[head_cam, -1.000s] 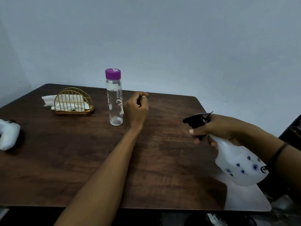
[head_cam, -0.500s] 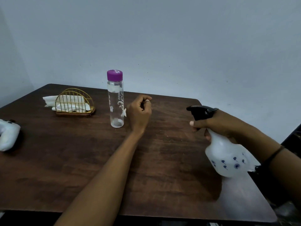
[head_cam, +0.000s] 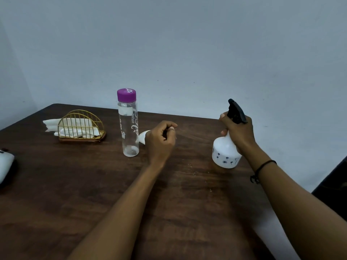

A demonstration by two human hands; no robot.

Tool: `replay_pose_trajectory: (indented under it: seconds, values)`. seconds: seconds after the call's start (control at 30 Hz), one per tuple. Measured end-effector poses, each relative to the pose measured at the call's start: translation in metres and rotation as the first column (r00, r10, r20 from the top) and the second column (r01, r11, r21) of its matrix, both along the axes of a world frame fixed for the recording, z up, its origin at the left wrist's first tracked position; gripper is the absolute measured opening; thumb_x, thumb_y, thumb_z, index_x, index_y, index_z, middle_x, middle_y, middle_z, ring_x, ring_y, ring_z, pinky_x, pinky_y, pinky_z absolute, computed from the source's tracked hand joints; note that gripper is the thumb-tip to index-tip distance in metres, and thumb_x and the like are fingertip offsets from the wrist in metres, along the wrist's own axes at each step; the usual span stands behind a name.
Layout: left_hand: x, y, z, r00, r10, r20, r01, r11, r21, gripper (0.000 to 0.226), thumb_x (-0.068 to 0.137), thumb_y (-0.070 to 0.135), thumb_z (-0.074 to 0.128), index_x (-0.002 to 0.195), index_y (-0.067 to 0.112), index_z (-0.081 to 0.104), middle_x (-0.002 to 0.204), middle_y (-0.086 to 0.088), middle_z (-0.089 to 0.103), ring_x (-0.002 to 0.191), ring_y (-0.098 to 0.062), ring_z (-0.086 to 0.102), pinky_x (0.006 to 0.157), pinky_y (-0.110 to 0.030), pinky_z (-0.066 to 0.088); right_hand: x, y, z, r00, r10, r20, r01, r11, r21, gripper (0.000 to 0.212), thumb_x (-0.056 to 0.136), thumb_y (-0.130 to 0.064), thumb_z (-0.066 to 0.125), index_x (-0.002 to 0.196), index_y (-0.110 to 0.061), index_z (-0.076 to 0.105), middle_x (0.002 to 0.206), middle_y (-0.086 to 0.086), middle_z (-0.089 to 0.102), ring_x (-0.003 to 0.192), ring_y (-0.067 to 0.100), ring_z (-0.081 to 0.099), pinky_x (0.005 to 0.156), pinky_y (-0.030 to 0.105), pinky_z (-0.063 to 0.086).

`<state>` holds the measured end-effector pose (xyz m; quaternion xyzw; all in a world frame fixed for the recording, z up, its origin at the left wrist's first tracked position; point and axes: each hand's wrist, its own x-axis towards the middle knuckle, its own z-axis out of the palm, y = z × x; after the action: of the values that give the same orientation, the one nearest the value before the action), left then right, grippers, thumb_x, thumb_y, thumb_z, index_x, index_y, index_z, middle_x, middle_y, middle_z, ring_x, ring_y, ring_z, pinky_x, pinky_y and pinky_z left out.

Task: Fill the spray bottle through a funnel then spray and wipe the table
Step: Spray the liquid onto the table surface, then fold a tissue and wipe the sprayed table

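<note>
A white spray bottle (head_cam: 224,153) with a black trigger head and small blue flower prints is upright, its base at the table top on the right. My right hand (head_cam: 239,132) grips its neck and trigger. My left hand (head_cam: 160,141) rests in the middle of the table with its fingers curled shut. The tip of a white funnel (head_cam: 142,136) sticks out from behind it; I cannot tell whether the hand holds it. A clear water bottle (head_cam: 128,126) with a purple cap stands just left of that hand.
The dark wooden table (head_cam: 93,194) carries a gold wire holder (head_cam: 80,126) with white napkins at the back left. A white device (head_cam: 4,167) lies at the left edge. Small crumbs are scattered between my hands. A pale wall runs behind the table.
My right hand has swung the spray bottle from tilted off the table's right corner to upright over the table. My left hand has stayed where it was.
</note>
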<state>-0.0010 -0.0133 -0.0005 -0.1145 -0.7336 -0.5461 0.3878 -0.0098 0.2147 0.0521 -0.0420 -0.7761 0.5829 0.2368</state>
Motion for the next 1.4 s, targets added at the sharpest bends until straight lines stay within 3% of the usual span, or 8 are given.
replay_pose_trajectory:
  seconds: [0.3, 0.43, 0.5, 0.6, 0.77, 0.87, 1.0, 1.4]
  values:
    - [0.002, 0.003, -0.002, 1.0, 0.004, 0.018, -0.003, 1.0, -0.015, 0.018, 0.085, 0.008, 0.053, 0.086, 0.014, 0.071, 0.058, 0.005, 0.064, 0.055, -0.014, 0.064, 0.053, -0.035, 0.053, -0.022, 0.016, -0.005, 0.995, 0.084, -0.045, -0.086, 0.996, -0.035, 0.03, 0.087, -0.029, 0.073, 0.113, -0.014, 0.067, 0.104, 0.01, 0.072, 0.053, 0.017, 0.061, 0.065, 0.029, 0.055]
    - [0.002, 0.003, -0.003, 1.0, 0.011, 0.022, -0.01, 0.999, -0.035, 0.018, 0.085, 0.008, 0.054, 0.086, 0.014, 0.071, 0.058, 0.008, 0.063, 0.056, -0.014, 0.064, 0.055, -0.035, 0.053, -0.023, 0.017, -0.01, 0.992, 0.099, -0.072, -0.101, 0.995, -0.028, 0.025, 0.086, -0.03, 0.075, 0.109, -0.025, 0.067, 0.094, 0.002, 0.069, 0.059, 0.018, 0.065, 0.067, 0.034, 0.056]
    - [0.003, 0.003, -0.004, 1.0, 0.005, 0.03, -0.003, 0.999, -0.046, 0.018, 0.085, 0.01, 0.054, 0.086, 0.015, 0.071, 0.059, 0.01, 0.063, 0.057, -0.013, 0.064, 0.055, -0.035, 0.053, -0.023, 0.02, -0.014, 0.994, 0.096, -0.052, -0.095, 0.995, 0.032, 0.04, 0.084, -0.038, 0.075, 0.119, -0.021, 0.065, 0.091, -0.001, 0.068, 0.066, 0.01, 0.067, 0.067, 0.031, 0.053]
    - [0.003, 0.003, -0.005, 0.999, -0.006, 0.041, 0.009, 0.998, -0.058, 0.018, 0.085, 0.011, 0.054, 0.087, 0.014, 0.071, 0.06, 0.01, 0.063, 0.057, -0.014, 0.064, 0.055, -0.035, 0.052, -0.017, 0.024, -0.026, 0.994, -0.054, -0.091, 0.064, 0.992, 0.11, 0.064, 0.08, -0.049, 0.074, 0.131, -0.016, 0.054, 0.109, -0.009, 0.061, 0.089, -0.002, 0.061, 0.079, 0.024, 0.048]
    - [0.006, 0.001, -0.003, 0.999, -0.013, 0.036, 0.017, 0.995, -0.094, 0.017, 0.086, 0.013, 0.054, 0.089, 0.015, 0.071, 0.064, 0.009, 0.065, 0.061, -0.013, 0.065, 0.056, -0.037, 0.054, 0.021, 0.013, -0.044, 0.811, -0.377, -0.448, 0.441, 0.897, 0.042, 0.052, 0.087, -0.042, 0.065, 0.127, -0.011, 0.05, 0.124, 0.008, 0.05, 0.105, 0.025, 0.056, 0.091, 0.049, 0.049]
    - [0.011, 0.001, 0.002, 1.0, -0.024, 0.005, 0.025, 0.994, -0.11, 0.017, 0.087, 0.015, 0.055, 0.091, 0.016, 0.071, 0.069, 0.01, 0.066, 0.063, -0.009, 0.065, 0.056, -0.034, 0.054, 0.041, -0.01, -0.046, 0.781, -0.247, -0.574, 0.415, 0.892, 0.18, 0.033, 0.088, -0.027, 0.063, 0.111, -0.006, 0.055, 0.11, 0.01, 0.056, 0.1, 0.027, 0.055, 0.087, 0.046, 0.048]
    - [0.015, -0.005, 0.014, 0.999, -0.033, -0.034, 0.031, 0.997, -0.072, 0.015, 0.089, 0.017, 0.055, 0.09, 0.018, 0.071, 0.068, 0.011, 0.065, 0.062, -0.007, 0.064, 0.055, -0.034, 0.053, 0.063, -0.061, -0.033, 0.792, 0.057, -0.608, 0.204, 0.914, 0.352, 0.007, 0.087, -0.011, 0.062, 0.089, -0.005, 0.062, 0.088, 0.004, 0.059, 0.081, 0.013, 0.053, 0.073, 0.012, 0.042]
    - [0.024, -0.161, 0.035, 0.95, 0.305, -0.07, -0.299, 0.951, 0.08, 0.016, 0.089, 0.019, 0.053, 0.084, 0.016, 0.068, 0.071, 0.004, 0.067, 0.066, -0.014, 0.063, 0.061, -0.04, 0.052, 0.052, -0.247, 0.009, 0.752, 0.542, -0.375, -0.249, 0.76, 0.601, 0.006, 0.088, -0.008, 0.065, 0.087, -0.013, 0.062, 0.081, -0.007, 0.059, 0.07, 0.004, 0.05, 0.063, 0.006, 0.037]
